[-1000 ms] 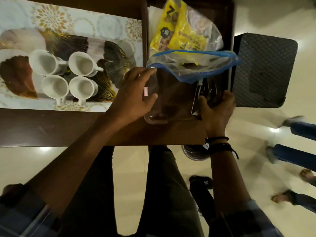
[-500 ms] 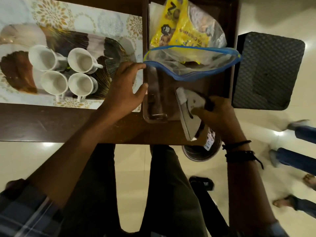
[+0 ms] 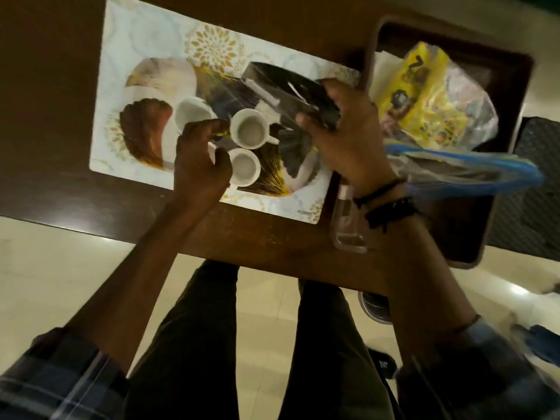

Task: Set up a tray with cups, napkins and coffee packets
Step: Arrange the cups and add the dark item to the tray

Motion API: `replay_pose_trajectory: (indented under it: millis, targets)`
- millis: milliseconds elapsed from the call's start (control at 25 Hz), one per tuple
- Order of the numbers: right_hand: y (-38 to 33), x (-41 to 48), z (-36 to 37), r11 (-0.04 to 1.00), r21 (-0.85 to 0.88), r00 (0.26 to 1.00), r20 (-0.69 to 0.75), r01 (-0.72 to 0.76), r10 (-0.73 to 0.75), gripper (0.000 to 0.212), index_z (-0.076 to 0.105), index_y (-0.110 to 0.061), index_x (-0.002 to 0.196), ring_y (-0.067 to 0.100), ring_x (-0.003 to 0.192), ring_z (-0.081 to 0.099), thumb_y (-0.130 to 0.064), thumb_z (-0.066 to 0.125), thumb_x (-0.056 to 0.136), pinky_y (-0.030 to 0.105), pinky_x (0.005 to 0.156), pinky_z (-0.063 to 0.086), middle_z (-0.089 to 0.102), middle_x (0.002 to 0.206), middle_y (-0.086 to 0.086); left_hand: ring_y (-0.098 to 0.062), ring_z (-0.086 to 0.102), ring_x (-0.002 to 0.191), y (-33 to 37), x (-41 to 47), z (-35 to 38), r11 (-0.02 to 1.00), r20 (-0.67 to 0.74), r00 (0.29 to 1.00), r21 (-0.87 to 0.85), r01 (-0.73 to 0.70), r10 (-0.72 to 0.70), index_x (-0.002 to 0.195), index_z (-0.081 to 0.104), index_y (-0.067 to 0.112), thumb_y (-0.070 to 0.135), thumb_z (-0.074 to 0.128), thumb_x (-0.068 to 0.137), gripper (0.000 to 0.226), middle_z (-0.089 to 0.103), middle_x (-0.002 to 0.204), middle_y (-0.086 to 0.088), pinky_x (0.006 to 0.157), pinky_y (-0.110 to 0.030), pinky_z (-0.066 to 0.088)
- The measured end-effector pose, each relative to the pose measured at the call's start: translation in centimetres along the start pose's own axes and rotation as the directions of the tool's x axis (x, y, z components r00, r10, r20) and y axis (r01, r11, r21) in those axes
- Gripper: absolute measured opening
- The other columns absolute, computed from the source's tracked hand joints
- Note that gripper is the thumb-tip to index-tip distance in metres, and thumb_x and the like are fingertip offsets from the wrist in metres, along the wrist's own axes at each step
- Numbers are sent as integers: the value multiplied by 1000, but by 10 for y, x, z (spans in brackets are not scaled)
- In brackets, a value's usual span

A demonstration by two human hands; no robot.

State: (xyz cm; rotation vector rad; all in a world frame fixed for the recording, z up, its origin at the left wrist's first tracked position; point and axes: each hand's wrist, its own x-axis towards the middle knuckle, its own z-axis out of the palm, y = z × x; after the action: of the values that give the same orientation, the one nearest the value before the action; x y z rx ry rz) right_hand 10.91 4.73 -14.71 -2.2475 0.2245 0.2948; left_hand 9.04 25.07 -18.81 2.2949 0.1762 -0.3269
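Several white cups [image 3: 250, 131] stand grouped on a patterned placemat [image 3: 136, 86]. My left hand [image 3: 200, 159] lies over the near-left cup, fingers curled around it, with a bit of white showing between thumb and fingers. My right hand [image 3: 348, 140] holds a dark flat rectangular object [image 3: 288, 89] above the placemat, just right of the cups. The dark brown tray [image 3: 375, 40] sits to the right. In it are a yellow bag of packets [image 3: 424, 95], white napkins [image 3: 385, 71] and a clear zip bag with a blue edge [image 3: 469, 168].
A clear plastic container [image 3: 348, 225] lies at the tray's near-left side, under my right wrist. The wooden table's front edge [image 3: 91, 225] runs close to my legs. A black seat [image 3: 539, 177] stands right of the tray. A steel vessel [image 3: 375, 307] sits on the floor.
My right hand lifted the flat object out of the tray and carried it left over the placemat. My left hand moved from the tray's edge onto the cups.
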Motion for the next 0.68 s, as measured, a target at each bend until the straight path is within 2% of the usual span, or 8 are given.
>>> replay_pose_trajectory:
  millis: [120, 200, 280, 360, 440, 560, 640, 680]
  targets:
    - [-15, 47, 31, 986, -151, 996, 63, 73, -64, 40, 58, -12, 127, 22, 118, 58, -20, 62, 88, 33, 101, 44, 65, 125, 6, -24, 53, 116, -12, 10, -18, 998, -60, 997, 13, -56, 57, 116, 60, -3, -7, 55, 80, 36, 53, 117, 6, 92, -48, 51]
    - [-22, 70, 52, 974, -201, 983, 169, 102, -68, 42, 56, -15, 130, 21, 122, 55, -20, 61, 88, 30, 103, 42, 61, 131, 5, -9, 47, 112, -19, 17, -24, 996, -80, 994, 51, -75, 79, 115, 62, -4, -7, 57, 80, 35, 55, 116, -5, 93, -43, 50]
    - [-25, 85, 72, 966, -230, 961, 272, 120, -55, 45, 53, -15, 133, 22, 125, 53, -20, 61, 88, 30, 103, 42, 59, 134, 5, -8, 45, 111, -26, 21, -27, 993, -87, 992, 89, -80, 87, 114, 62, -5, -6, 58, 80, 34, 59, 118, -20, 104, -21, 40]
    - [-25, 90, 87, 962, -247, 946, 323, 119, -35, 48, 49, -14, 136, 25, 128, 49, -19, 61, 90, 32, 103, 40, 54, 138, 7, -6, 41, 111, -32, 22, -28, 992, -69, 994, 91, -84, 90, 114, 61, -5, -7, 58, 80, 35, 60, 118, -23, 94, 5, 23]
    - [-23, 90, 95, 960, -259, 946, 323, 105, -16, 46, 49, -13, 136, 27, 128, 49, -18, 60, 91, 33, 102, 41, 55, 138, 8, -16, 46, 118, -37, 23, -28, 998, -3, 999, 42, -39, 39, 119, 58, -2, -4, 58, 82, 38, 58, 124, -21, 88, 7, 21]
    - [-19, 85, 96, 964, -251, 934, 357, 87, 9, 51, 47, -12, 139, 25, 130, 49, -22, 62, 91, 34, 108, 40, 54, 139, 9, -27, 48, 124, -40, 22, -27, 999, 69, 997, 40, -24, 22, 123, 56, 3, -2, 57, 83, 40, 57, 128, -16, 91, 3, 25]
    - [-19, 78, 85, 983, -176, 933, 359, 47, 19, 63, 42, -11, 142, 23, 132, 47, -33, 66, 88, 34, 111, 38, 51, 142, 9, -28, 49, 124, -36, 24, -26, 997, 79, 996, 60, -43, 38, 123, 57, 3, -1, 57, 83, 40, 58, 128, -16, 94, -7, 29]
    - [-17, 73, 75, 993, -116, 955, 293, -5, 39, 68, 41, -11, 143, 21, 132, 47, -37, 68, 86, 32, 110, 38, 51, 142, 10, -29, 49, 124, -32, 23, -24, 997, 73, 996, 63, -50, 46, 123, 57, 3, -1, 57, 83, 40, 59, 128, -16, 96, -13, 31]
